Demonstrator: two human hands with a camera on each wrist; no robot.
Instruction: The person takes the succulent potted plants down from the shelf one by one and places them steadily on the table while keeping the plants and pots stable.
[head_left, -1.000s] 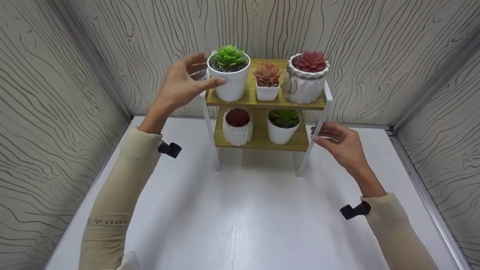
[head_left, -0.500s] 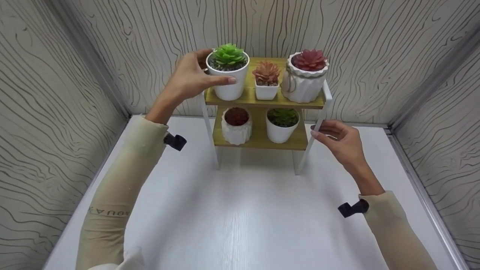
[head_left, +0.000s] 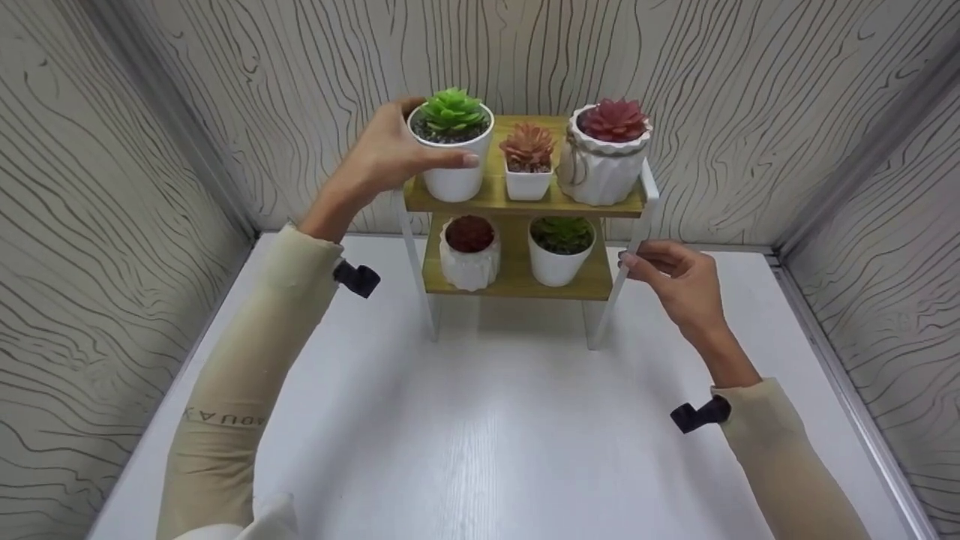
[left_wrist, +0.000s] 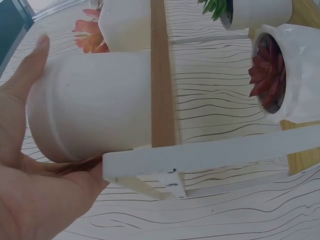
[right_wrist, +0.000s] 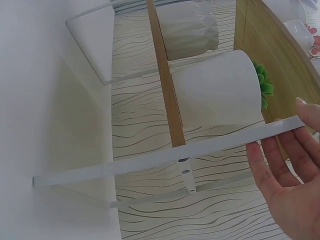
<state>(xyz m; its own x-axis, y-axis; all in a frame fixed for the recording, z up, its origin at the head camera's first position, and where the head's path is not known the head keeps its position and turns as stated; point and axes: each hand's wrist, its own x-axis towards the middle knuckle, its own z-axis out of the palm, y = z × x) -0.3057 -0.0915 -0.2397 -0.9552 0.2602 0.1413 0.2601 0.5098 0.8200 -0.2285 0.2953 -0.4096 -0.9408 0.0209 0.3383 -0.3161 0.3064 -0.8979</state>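
My left hand [head_left: 394, 154] holds a white pot with a bright green succulent [head_left: 452, 112] at the left end of the upper shelf. Its thumb lies across the pot's front and the other fingers reach behind, partly hidden. In the left wrist view the white pot [left_wrist: 95, 105] rests against the brown shelf board [left_wrist: 164, 75]. My right hand [head_left: 681, 289] grips the white side frame of the two-tier plant stand [head_left: 626, 262]. In the right wrist view the thumb and fingers [right_wrist: 280, 170] lie on opposite sides of the white frame bar [right_wrist: 215, 142].
A small square pot with an orange succulent [head_left: 528, 165] and a ribbed pot with a red succulent [head_left: 606, 169] share the upper shelf. Below stand a dark red succulent's pot [head_left: 470, 259] and a green succulent's pot [head_left: 559, 259]. Patterned wall panels [head_left: 540, 45] enclose the white table [head_left: 465, 420].
My left hand has moved right onto the green succulent's pot, its thumb sliding farther across the front. The right hand stays at the stand's frame. The pots keep their places.
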